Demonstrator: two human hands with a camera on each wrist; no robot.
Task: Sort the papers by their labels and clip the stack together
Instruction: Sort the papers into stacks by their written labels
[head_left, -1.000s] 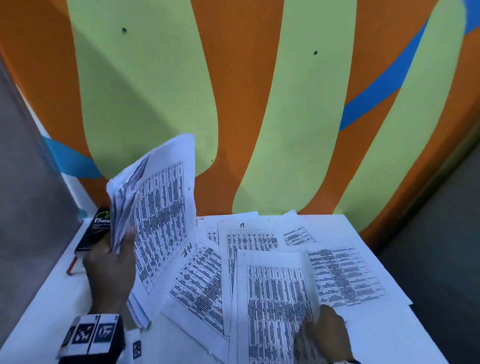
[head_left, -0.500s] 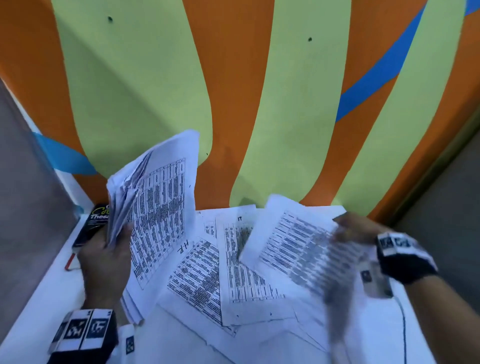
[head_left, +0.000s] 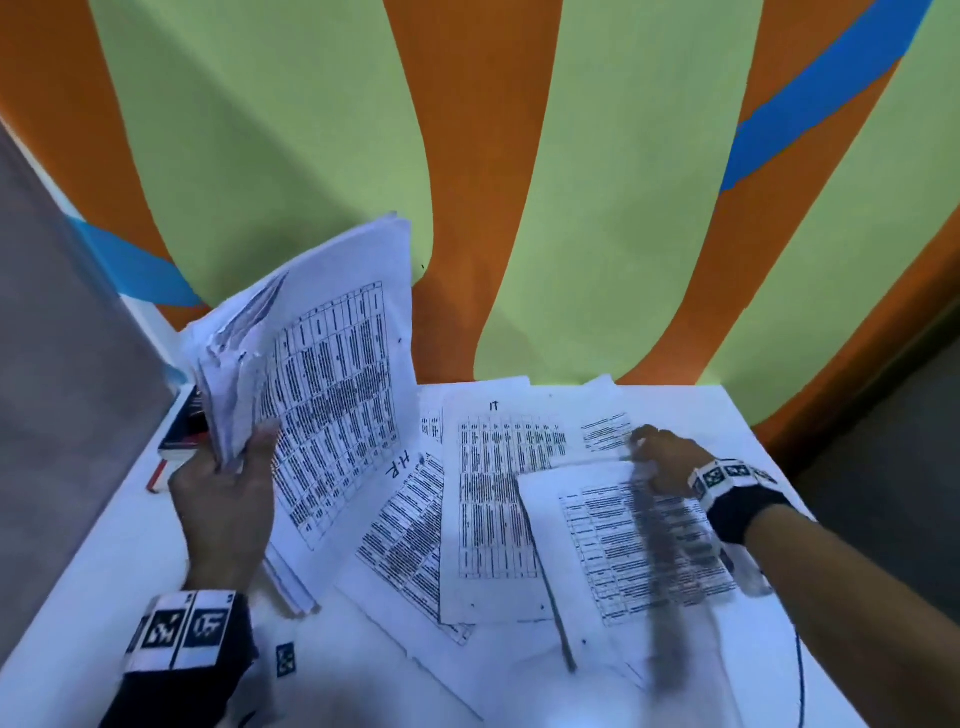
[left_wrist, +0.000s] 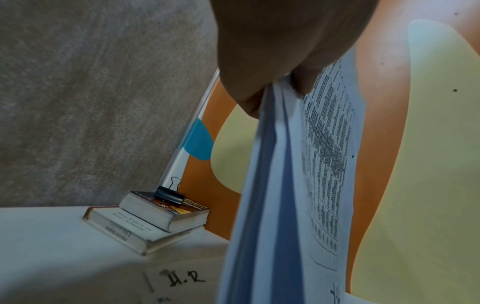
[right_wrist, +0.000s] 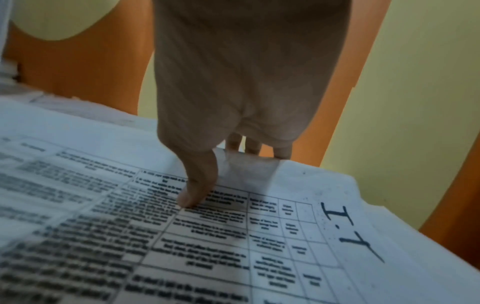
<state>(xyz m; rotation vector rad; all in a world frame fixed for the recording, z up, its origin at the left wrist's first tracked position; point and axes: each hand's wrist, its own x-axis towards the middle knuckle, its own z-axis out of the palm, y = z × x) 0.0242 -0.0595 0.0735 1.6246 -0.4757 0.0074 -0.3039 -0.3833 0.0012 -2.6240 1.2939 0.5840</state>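
Note:
My left hand (head_left: 236, 452) grips a thick stack of printed papers (head_left: 332, 395) upright over the table's left side; in the left wrist view the stack (left_wrist: 285, 185) hangs from my fingers. My right hand (head_left: 647, 449) pinches the far edge of a blurred sheet (head_left: 623, 540) low over the right side. In the right wrist view my thumb (right_wrist: 197, 185) lies on this sheet (right_wrist: 285, 236), labelled "I.T", with fingers under its edge. A sheet marked "IT" (head_left: 493, 467) and one marked "H.R" (head_left: 410, 530) lie spread on the table. A black binder clip (left_wrist: 168, 196) sits on two books (left_wrist: 155, 222).
The white table (head_left: 104, 571) stands against an orange and green wall, with a grey panel on the left. The books (head_left: 182, 441) lie at the far left corner behind the held stack. A thin black cable (head_left: 800, 670) runs along the right front.
My right hand picked a sheet up from the front of the table, swung it up to the right, and now holds it lower over the right-hand papers. The left hand kept its stack.

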